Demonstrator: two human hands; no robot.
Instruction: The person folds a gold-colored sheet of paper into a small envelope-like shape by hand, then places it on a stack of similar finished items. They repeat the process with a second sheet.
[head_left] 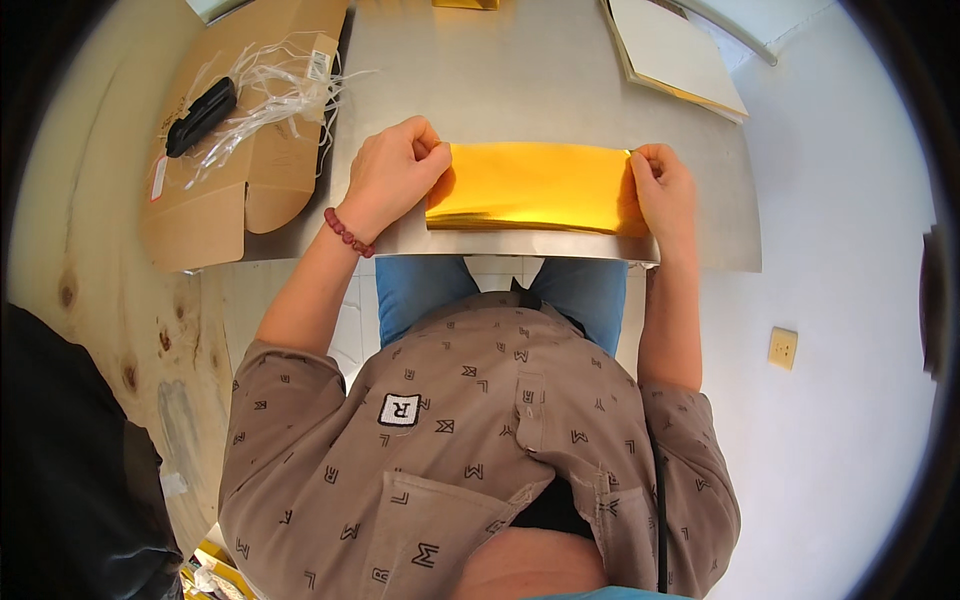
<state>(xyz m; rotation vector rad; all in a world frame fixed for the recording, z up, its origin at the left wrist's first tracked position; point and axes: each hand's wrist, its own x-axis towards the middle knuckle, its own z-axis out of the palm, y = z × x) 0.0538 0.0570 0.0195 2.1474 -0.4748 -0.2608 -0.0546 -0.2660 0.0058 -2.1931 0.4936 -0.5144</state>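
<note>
Head view
Bench: a bare grey metal bench (530, 70) with a dull sheen; its near edge runs just above the person's lap, and its right end stops against a white wall.
Gold sheet: a shiny gold sheet (535, 185), folded into a long flat strip, lies on the bench close to the near edge, running left to right between the two hands.
Left hand: the left hand (390, 175) is curled at the strip's left end, fingertips pressed together on the sheet's corner, gripping it. A red bead bracelet (347, 232) sits on that wrist.
Right hand: the right hand (662, 190) rests on the strip's right end, fingers bent and pinching the upper right corner of the sheet.
Box: an opened cardboard box (215, 205) lies flat at the bench's left end, partly over the edge. A black tool (200, 116) and a tangle of clear plastic strips (270, 85) lie on top of it.
Pale sheets: a stack of pale sheets (675, 50) with a yellow edge sits at the far right of the bench, well apart from the hands.
Room: a pale knotty wooden board (110, 310) shows to the left of the bench; the wall (840, 300) on the right carries a small cream switch plate (782, 348). Pale floor tiles show below the bench, beside the person's blue jeans.
</note>
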